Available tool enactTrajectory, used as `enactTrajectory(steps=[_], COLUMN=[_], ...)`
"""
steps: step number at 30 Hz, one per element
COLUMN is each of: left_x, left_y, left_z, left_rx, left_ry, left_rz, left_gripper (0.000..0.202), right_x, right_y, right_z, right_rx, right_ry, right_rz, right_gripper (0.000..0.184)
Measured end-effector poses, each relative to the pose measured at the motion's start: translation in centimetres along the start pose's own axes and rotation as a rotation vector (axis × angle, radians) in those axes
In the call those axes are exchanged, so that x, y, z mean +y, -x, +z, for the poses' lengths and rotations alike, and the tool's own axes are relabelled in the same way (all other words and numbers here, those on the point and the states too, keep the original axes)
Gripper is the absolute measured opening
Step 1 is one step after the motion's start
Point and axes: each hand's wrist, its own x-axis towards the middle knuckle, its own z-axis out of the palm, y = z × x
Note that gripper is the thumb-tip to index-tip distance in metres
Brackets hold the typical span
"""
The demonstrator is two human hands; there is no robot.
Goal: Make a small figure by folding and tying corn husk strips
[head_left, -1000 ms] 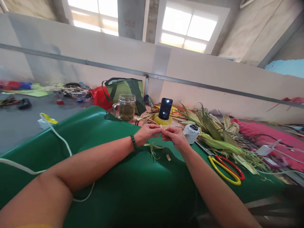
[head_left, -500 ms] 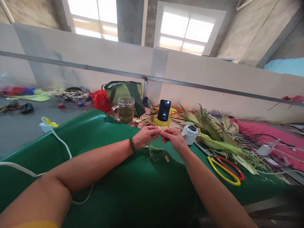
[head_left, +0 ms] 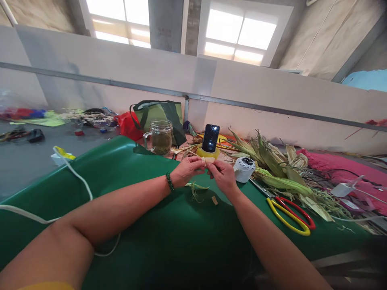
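Note:
My left hand (head_left: 188, 170) and my right hand (head_left: 223, 174) meet above the green sheet (head_left: 145, 225), fingertips pinched together on a small pale strip of corn husk (head_left: 208, 160). A green bead bracelet (head_left: 169, 182) circles my left wrist. Under the hands lie thin husk shreds (head_left: 196, 189) and a small tan scrap (head_left: 214, 199). Just right of my right hand stands a white spool of thread (head_left: 243, 169).
A phone (head_left: 211, 138) leans in a yellow stand behind my hands. A glass mug (head_left: 160, 137) and a green bag (head_left: 160, 114) sit back left. Corn husks (head_left: 272, 169) pile up at right, with red and yellow scissors (head_left: 290, 215) nearer. A white cable (head_left: 75, 177) crosses the left.
Both hands stay together pinching the husk strip; the fingers have shifted only slightly. The view wobbles a little.

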Motion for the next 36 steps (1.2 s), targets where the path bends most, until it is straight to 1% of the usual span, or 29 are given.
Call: enactTrajectory(steps=[2,4,6,8,12,16,18,19,20,24,26,28,30,33,36], left_x=[0.2,0.3,0.5,0.6,0.8,0.8,0.8,0.8,0.9,1.1,1.0,0.8,0.6,0.3,0.2], left_y=[0.1,0.2,0.3,0.5,0.5,0.5,0.6,0.6,0.6,0.6,0.5,0.4,0.3,0.2,0.2], left_z=[0.0,0.0,0.2,0.4,0.7,0.8,0.8,0.8,0.8,0.7,0.5,0.2,0.0,-0.2,-0.3], left_rx=[0.025,0.042,0.046,0.054,0.092,0.115,0.108,0.1,0.089,0.048,0.026,-0.002,-0.038,-0.057,-0.03], left_ry=[-0.077,-0.128,-0.13,-0.103,-0.099,-0.116,-0.094,-0.081,-0.071,-0.063,-0.048,-0.033,-0.029,-0.032,-0.046], left_rz=[-0.025,-0.049,-0.064,-0.06,-0.017,-0.005,-0.004,-0.003,-0.004,-0.013,-0.003,0.008,0.011,0.005,-0.01], left_gripper=[0.018,0.017,0.016,0.015,0.016,0.018,0.019,0.019,0.018,0.015,0.021,0.028,0.032,0.03,0.027], right_x=[0.1,0.2,0.3,0.3,-0.1,-0.4,-0.4,-0.4,-0.4,-0.8,-1.0,-1.0,-0.9,-0.7,-1.0], right_y=[0.2,0.4,0.6,0.7,0.9,1.0,1.1,1.0,1.0,0.5,0.3,0.0,-0.2,-0.3,0.0], right_z=[0.0,0.0,-0.1,-0.1,-0.3,-0.1,0.0,0.0,0.0,-0.3,-0.4,-0.5,-0.4,-0.4,-0.4], right_rx=[0.029,0.072,0.107,0.135,0.197,0.2,0.193,0.186,0.175,0.107,0.081,0.066,0.057,0.05,0.061], right_ry=[0.16,0.354,0.525,0.647,0.792,0.831,0.763,0.689,0.585,0.062,-0.097,-0.173,-0.228,-0.286,-0.246], right_rz=[-0.119,-0.277,-0.424,-0.533,-0.65,-0.704,-0.664,-0.605,-0.517,-0.042,0.089,0.138,0.166,0.193,0.17], right_gripper=[0.033,0.034,0.035,0.035,0.035,0.032,0.032,0.033,0.033,0.03,0.026,0.022,0.023,0.029,0.03])
